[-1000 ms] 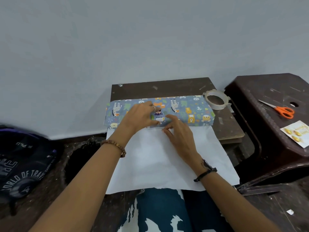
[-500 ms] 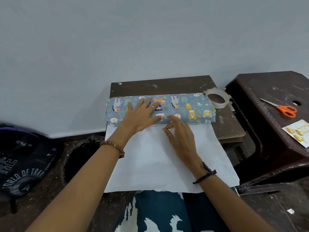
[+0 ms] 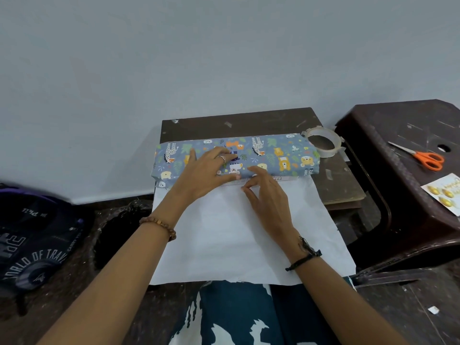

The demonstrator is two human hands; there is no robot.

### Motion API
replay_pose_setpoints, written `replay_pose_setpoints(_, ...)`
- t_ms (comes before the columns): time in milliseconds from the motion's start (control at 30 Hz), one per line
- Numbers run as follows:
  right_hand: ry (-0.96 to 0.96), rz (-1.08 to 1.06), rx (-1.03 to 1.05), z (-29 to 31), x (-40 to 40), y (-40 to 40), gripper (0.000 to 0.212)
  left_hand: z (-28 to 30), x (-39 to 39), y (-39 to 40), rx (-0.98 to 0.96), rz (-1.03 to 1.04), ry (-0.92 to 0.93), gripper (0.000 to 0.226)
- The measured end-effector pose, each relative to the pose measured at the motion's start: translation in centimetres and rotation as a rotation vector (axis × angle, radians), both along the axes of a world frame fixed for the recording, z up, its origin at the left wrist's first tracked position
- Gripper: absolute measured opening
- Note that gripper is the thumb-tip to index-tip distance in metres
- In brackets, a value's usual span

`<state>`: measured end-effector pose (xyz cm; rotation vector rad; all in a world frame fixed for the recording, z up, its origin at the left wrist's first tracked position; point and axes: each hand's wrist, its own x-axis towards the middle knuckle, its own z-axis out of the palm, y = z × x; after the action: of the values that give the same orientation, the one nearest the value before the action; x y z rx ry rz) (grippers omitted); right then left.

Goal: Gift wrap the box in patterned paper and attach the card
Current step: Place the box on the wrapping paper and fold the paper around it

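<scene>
**Mostly covered: box under patterned paper, both hands at the seam**

Seen from the head camera, the box [image 3: 286, 155] is almost wholly hidden by the patterned paper [image 3: 273, 148] folded over it; only a thin pale strip of its near edge shows at 3 o'clock from the right fingertips. It lies across the near half of the small dark table [image 3: 239, 123]. The paper's white underside [image 3: 239, 232] runs from the box toward 6 o'clock, off the table edge and over the person's lap. Whether any tape sits on the seam cannot be made out.

The left hand [image 3: 206, 170] lies flat on the top of the wrapped box, fingers straight and spread toward 11 o'clock, thumb along the near edge; its grip closes on nothing, it only presses the paper down. The right hand [image 3: 266, 192] rests on the white sheet just beside the box, fingers loosely bent with their tips at the fold line; what lies under those tips is hidden, and I cannot tell if it pinches anything.

At 2 o'clock from the box a tape roll [image 3: 322, 143] touches its far right corner. On the brown stool [image 3: 398, 195] at 3 o'clock lie orange scissors [image 3: 427, 159] and the card [image 3: 445, 192], cut off by the frame edge. A dark bag [image 3: 32, 245] at 9 o'clock is partly cropped.
</scene>
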<state>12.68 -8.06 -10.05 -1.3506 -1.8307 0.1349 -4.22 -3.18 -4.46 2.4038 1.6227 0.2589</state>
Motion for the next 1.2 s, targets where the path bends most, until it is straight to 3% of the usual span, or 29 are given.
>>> replay_pose_setpoints(500, 0.016, 0.020, 0.128, 0.1, 0.3, 0.1, 0.052, -0.7, -1.3, -0.3, 0.059, -0.098, 0.210, 0.065)
replay_pose_setpoints(767, 0.011, 0.035, 0.128, 0.2, 0.1, 0.0, 0.030, -0.7, -1.4, 0.0, -0.006, -0.049, 0.100, 0.066)
replay_pose_setpoints(1033, -0.021, 0.051, 0.116, 0.5, 0.2, 0.8, 0.048, -1.1, -1.1, -0.3, 0.039, -0.027, 0.124, 0.054)
replay_pose_setpoints(1200, -0.162, 0.012, 0.233, 0.7, -0.3, 1.4, 0.051, -1.0, -1.1, -0.1, 0.035, -0.030, 0.155, 0.054)
